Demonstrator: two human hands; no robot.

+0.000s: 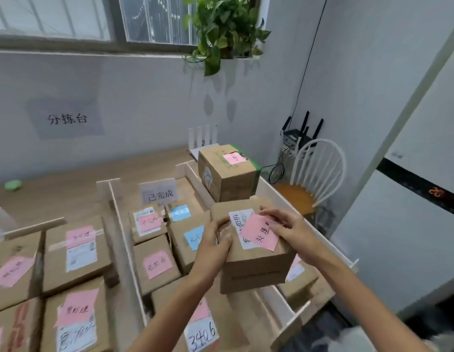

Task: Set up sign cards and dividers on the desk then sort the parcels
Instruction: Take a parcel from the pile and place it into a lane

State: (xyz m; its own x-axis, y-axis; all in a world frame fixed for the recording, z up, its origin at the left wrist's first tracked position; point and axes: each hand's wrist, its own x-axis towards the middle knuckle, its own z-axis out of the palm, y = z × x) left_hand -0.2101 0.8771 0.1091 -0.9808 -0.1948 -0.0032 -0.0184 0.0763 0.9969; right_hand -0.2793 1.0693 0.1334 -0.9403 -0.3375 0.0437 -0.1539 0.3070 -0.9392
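A brown cardboard parcel with a white label and a pink note on top is held above the right-hand section of the desk. My left hand grips its left edge with curled fingers. My right hand holds its far right top corner, fingers over the pink note's upper edge. A grey sign card stands at the back of the middle section. White dividers split the desk into sections. Several parcels with pink or blue notes fill the left and middle sections.
A bigger box with a pink note stands at the back of the right section. A white chair with an orange seat sits beyond the desk's right edge. A white rack stands at the wall. A green object lies far left.
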